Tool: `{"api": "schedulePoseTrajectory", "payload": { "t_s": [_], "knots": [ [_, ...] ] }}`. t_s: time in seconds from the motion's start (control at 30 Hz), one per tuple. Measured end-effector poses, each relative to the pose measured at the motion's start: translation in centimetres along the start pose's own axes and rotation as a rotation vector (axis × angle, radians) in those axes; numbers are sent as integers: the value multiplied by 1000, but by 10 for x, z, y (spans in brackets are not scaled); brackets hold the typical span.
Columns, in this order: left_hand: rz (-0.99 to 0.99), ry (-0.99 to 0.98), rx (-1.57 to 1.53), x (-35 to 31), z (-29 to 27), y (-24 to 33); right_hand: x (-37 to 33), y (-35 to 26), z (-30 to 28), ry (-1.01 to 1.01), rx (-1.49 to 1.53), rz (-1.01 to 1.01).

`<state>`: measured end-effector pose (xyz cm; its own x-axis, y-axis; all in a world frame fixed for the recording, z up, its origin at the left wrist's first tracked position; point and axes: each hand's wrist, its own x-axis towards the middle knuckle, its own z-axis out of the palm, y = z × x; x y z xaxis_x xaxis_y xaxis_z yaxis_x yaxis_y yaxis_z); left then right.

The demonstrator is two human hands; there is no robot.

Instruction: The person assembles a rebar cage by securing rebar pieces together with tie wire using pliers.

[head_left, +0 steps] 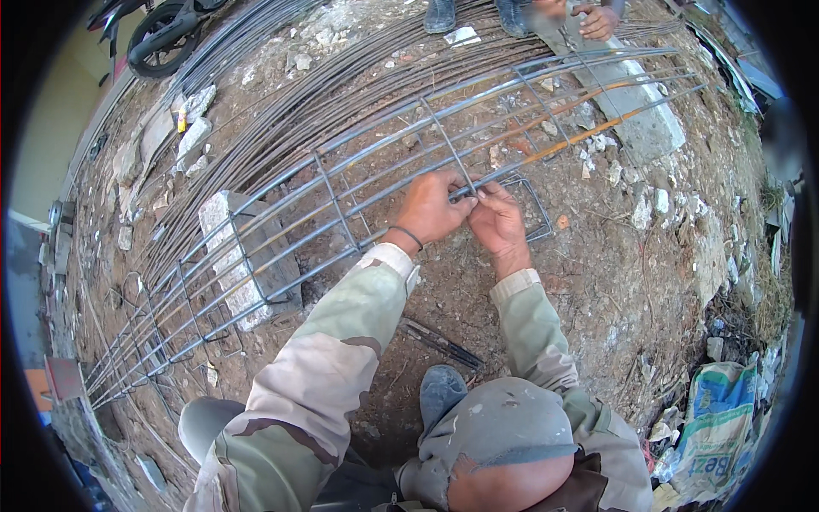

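Note:
A long reinforcing-bar cage (pixel 311 213) of steel bars and square stirrups lies slantwise before me, raised off the dirt. My left hand (pixel 431 206) is closed, thumb and fingers pinching at the joint where a stirrup (pixel 445 136) crosses the near bar. My right hand (pixel 498 224) meets it there from the right, its fingertips pressed together at the same joint. Whatever lies between the fingers is too small to make out. Beside my right hand, loose bent stirrups (pixel 539 229) rest on the ground. A dark long-handled tool (pixel 439 341) lies below my hands.
Concrete blocks, one at left (pixel 229 286) and one at right (pixel 653 132), sit under the cage. Many loose bars (pixel 328 107) stretch behind it. Another person's hand (pixel 599 21) and boots (pixel 512 17) show at the far side. A printed sack (pixel 717 418) lies at lower right among rubble.

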<state>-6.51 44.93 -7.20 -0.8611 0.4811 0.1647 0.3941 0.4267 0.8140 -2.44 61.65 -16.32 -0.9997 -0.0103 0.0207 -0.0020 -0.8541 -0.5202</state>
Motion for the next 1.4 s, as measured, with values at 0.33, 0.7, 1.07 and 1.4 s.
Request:
{"api": "schedulePoseTrajectory", "payload": {
  "t_s": [0.33,0.7,1.07,1.4],
  "knots": [
    [49,150,114,-8,23,0,12,-23,-102,141,-23,91],
    [107,295,144,-15,46,-7,-5,-33,-101,190,-524,-19],
    [263,206,367,-50,19,-26,42,-24,-81,144,-258,185],
    [-140,558,-140,-347,-437,16,24,-54,-94,-165,-41,268]
  ]
}}
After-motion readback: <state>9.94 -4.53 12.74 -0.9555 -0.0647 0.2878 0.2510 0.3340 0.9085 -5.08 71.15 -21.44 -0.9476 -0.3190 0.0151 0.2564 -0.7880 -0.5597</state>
